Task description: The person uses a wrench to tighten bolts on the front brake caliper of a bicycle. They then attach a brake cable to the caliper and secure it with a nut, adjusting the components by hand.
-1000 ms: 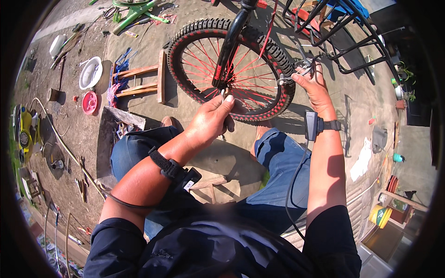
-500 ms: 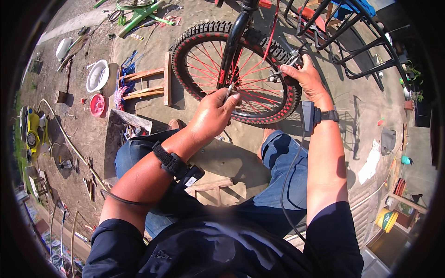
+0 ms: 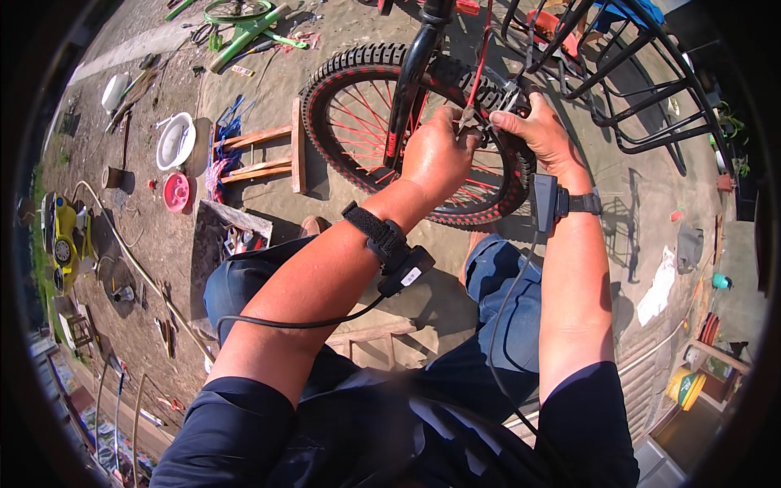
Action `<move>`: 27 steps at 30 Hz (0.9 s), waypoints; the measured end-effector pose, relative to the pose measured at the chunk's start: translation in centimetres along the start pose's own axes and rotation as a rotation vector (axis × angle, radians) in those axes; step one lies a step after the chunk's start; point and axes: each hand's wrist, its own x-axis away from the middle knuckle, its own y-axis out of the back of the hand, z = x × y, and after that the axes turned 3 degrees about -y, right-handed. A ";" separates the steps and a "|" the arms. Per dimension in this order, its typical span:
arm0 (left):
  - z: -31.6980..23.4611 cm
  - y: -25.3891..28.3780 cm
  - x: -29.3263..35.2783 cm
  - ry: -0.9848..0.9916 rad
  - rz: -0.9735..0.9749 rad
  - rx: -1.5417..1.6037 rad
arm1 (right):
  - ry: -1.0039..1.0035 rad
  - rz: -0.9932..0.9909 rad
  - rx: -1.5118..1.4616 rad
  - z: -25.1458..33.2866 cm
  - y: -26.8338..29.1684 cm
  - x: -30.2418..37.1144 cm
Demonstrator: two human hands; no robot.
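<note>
As forearms [image 3: 576, 285] stretch forward, both hands [image 3: 439, 159] [image 3: 551, 140], nearly meeting at bicycle tyre [image 3: 350, 58], pinch metal parts [image 3: 511, 99].

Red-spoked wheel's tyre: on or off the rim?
On: the tyre circles the rim wherever both show. The left hand and right hand hide a stretch.

Tight squeeze up here: black fork [image 3: 405, 98] stands just left of left hand [image 3: 443, 154], red cable [image 3: 483, 49] drops close by, brake parts [image 3: 509, 100] fill slot before right hand [image 3: 543, 134]. Black rack [image 3: 610, 63] bars way beyond, upper right. On left, wooden frame [image 3: 298, 146] crowds tyre [image 3: 352, 57], slim gap only. Better lane below tyre, between knees [image 3: 492, 260], low wooden piece [image 3: 378, 333] at its near end, black cord [image 3: 498, 317] hanging inside right forearm [image 3: 576, 285]; outside that forearm, room down to white cloth [image 3: 656, 289]
</note>
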 end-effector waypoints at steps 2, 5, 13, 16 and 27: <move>0.1 0.1 -0.2 -0.001 -0.005 0.004 | 0.017 -0.005 0.008 -0.4 0.0 -0.4; 0.3 1.0 -0.1 -0.009 -0.011 -0.016 | 0.040 -0.016 0.003 -0.3 -0.2 -0.5; -0.3 2.8 1.4 -0.036 0.009 0.050 | 0.043 -0.037 0.079 0.5 -0.6 -0.5; -1.2 3.2 1.9 -0.055 0.029 0.092 | 0.030 -0.097 0.155 -1.2 -0.1 -1.6; -4.6 5.0 3.3 -0.088 0.067 0.205 | 0.048 -0.061 0.151 1.9 -1.5 -1.3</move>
